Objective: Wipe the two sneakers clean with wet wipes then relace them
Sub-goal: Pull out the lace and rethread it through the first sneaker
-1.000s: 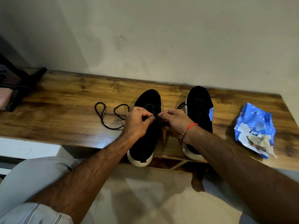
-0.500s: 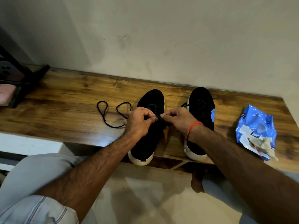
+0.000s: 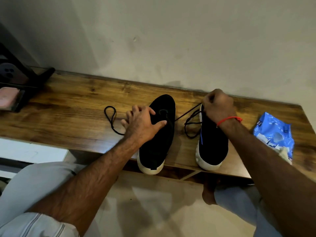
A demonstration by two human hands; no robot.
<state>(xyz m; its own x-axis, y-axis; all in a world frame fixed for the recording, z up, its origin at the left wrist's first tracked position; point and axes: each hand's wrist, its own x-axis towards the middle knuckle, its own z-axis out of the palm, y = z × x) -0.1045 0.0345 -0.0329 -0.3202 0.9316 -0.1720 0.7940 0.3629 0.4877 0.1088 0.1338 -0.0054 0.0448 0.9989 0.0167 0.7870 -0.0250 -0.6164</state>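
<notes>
On the wooden bench (image 3: 68, 106), both sneakers (image 3: 158, 134) point toward the wall; the right hand (image 3: 218, 106), now raised, fists the lace (image 3: 186, 113) taut, while the left hand (image 3: 142, 124) has spread open on the left sneaker.

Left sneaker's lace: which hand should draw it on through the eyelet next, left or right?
Right, probably. The right hand is closed on the lace, which runs taut from the left sneaker up to it. The left hand lies open, pressing that sneaker down on the bench, so it suits bracing.
</notes>
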